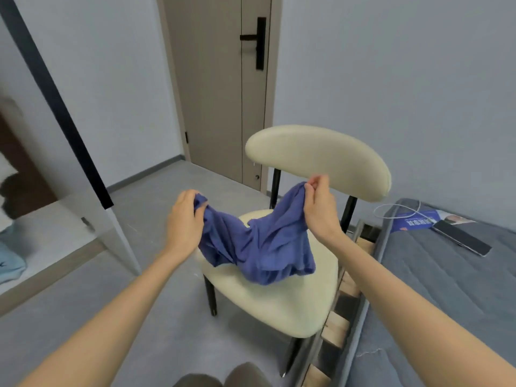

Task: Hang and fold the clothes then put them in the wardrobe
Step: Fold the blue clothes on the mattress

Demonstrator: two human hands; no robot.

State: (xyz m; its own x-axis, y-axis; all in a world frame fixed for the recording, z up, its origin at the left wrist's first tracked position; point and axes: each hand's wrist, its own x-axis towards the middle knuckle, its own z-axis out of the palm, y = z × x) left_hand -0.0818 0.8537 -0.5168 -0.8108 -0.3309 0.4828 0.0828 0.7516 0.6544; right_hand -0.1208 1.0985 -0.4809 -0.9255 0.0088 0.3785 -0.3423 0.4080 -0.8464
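At the bottom edge, the toes of two grey shoes (pixel 223 378) are peeking into view on the grey floor (pixel 156 317), and two bare forearms are reaching forward over it. The left hand (pixel 183 219) is gripping one bunched end of a blue garment (pixel 259 241), its fingers (pixel 191 194) curling over the cloth's upper edge and its thumb pressing in from the side. The right hand (pixel 318 209) is holding the other end slightly higher, its fingers (pixel 317 184) pinching a gathered corner against the thumb. Between the two hands the garment is sagging in a crumpled swag, and its lower folds are resting on the seat of a cream chair (pixel 279 305). The chair's curved backrest (pixel 318 160) is standing just behind the right hand.

To the right, a grey bed (pixel 446 291) is lying beside the chair, carrying a dark phone (pixel 462 238), a blue booklet (pixel 411 221) and a white cable (pixel 396 209). To the left, an open wardrobe (pixel 64 241) is showing a light blue cloth (pixel 11 261) on its bottom shelf. Farthest back, a taupe door (pixel 215 88) with a black handle (pixel 258 41) is standing closed.
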